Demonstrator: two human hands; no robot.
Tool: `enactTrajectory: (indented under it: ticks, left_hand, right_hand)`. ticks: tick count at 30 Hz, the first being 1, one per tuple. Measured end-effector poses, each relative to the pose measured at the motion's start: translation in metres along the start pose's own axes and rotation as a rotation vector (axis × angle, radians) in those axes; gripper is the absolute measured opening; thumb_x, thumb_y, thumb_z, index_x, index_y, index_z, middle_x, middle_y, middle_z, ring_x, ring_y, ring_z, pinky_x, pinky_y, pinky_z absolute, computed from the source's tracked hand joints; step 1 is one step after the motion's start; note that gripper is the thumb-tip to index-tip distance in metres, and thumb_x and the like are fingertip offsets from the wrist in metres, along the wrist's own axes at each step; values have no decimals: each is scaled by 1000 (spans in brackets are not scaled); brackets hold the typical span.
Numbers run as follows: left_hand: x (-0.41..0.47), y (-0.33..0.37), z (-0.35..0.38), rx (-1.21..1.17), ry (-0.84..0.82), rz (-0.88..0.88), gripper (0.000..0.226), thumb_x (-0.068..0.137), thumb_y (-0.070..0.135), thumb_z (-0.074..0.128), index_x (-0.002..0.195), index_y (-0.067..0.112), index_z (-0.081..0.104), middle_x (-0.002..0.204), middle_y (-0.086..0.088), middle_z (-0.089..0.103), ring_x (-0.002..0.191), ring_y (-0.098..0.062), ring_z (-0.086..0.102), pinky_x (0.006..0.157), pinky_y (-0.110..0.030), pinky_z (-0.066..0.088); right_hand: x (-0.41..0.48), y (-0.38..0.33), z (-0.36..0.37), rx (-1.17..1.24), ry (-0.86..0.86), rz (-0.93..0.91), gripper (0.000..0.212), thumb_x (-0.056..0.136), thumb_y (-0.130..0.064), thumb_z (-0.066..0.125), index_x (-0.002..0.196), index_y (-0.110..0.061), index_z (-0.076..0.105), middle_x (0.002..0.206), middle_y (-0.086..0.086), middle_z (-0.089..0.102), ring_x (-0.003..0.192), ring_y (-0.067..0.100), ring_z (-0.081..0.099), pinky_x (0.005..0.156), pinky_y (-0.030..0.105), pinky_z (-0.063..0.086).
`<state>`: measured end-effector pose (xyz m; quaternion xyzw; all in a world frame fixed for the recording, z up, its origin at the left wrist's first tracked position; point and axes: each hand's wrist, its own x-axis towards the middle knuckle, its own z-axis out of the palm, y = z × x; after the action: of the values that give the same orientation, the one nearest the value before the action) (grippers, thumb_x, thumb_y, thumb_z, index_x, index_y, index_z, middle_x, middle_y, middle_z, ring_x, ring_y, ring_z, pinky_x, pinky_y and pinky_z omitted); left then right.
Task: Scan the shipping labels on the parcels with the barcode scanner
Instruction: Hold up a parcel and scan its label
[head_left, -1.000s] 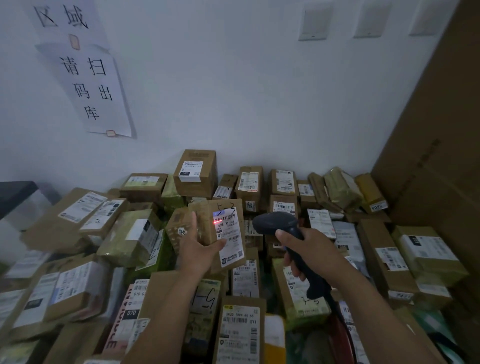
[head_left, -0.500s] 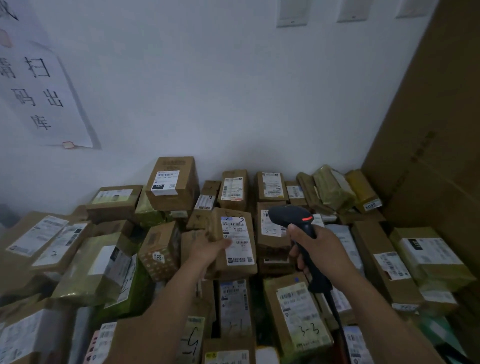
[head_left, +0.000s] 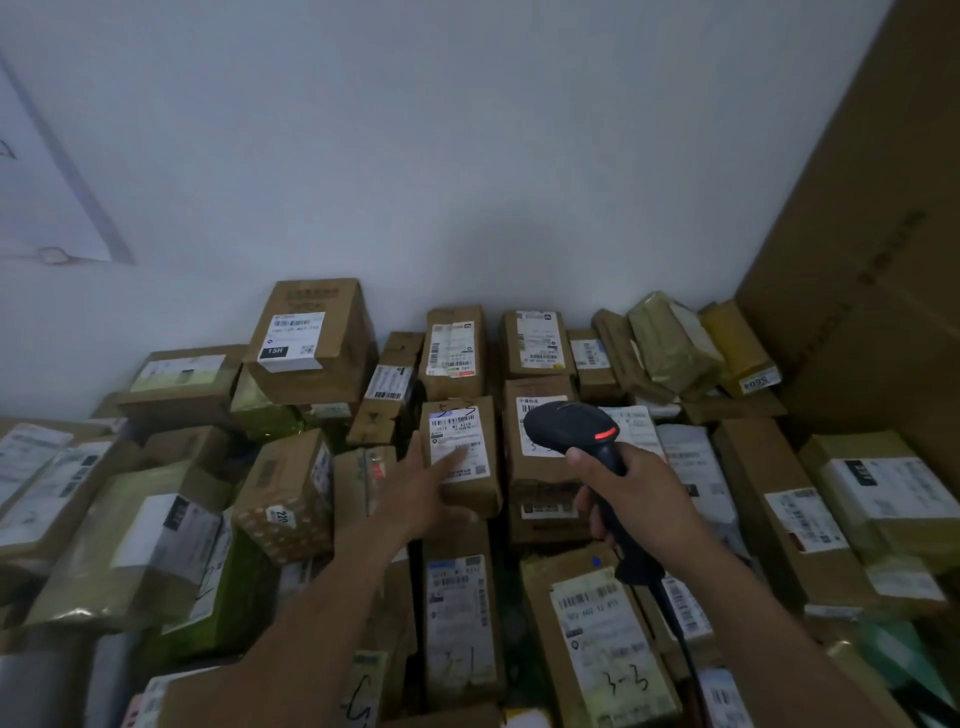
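1. head view: gripped barcode scanner (head_left: 571, 426) in right hand (head_left: 641, 501), fingers curled round its handle.
2. laid left hand (head_left: 423, 496), fingers straight, on label (head_left: 456, 434) of parcel (head_left: 488, 491), just left of right hand.

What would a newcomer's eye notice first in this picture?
The dark barcode scanner, with a red light on its head, stands out at centre, gripped by the right hand. Beside it the left hand touches a labelled brown parcel amid a pile of parcels.
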<state>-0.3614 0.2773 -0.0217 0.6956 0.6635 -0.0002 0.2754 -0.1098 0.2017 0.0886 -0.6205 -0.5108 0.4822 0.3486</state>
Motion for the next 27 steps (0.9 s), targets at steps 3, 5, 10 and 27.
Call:
enactTrajectory:
  ticks: [3, 5, 10, 27]
  left_hand:
    - [7, -5, 5, -197, 78, -13, 86, 88, 36, 71, 157, 30, 19, 164, -2, 4, 149, -26, 14, 111, -20, 31]
    - [7, -2, 11, -88, 154, -7, 84, 91, 33, 69, 157, 30, 17, 164, -4, 3, 148, -27, 18, 112, -21, 33]
    - [-2, 6, 26, -21, 158, -25, 92, 90, 34, 69, 157, 34, 6, 163, -10, -17, 151, -31, 4, 121, -41, 18]
    - [-64, 31, 81, -151, -138, -365, 128, 76, 60, 74, 155, 19, -18, 154, -25, 12, 133, -42, 40, 102, -40, 43]
  right_hand:
    - [3, 2, 2, -3, 2, -1, 30, 93, -37, 62, 86, -8, 62, 70, 13, 70, 47, 21, 58, 44, 30, 49]
    - [4, 4, 2, -21, -1, 0, 31, 93, -37, 62, 87, -6, 62, 69, 12, 70, 47, 22, 58, 44, 30, 49]
    - [-3, 12, 3, -18, -17, 26, 32, 93, -36, 63, 88, -5, 62, 68, 9, 69, 46, 19, 57, 46, 30, 48]
    - [-43, 49, 8, 68, -45, 78, 25, 94, -34, 64, 82, -11, 63, 61, 3, 67, 43, 15, 56, 46, 31, 47]
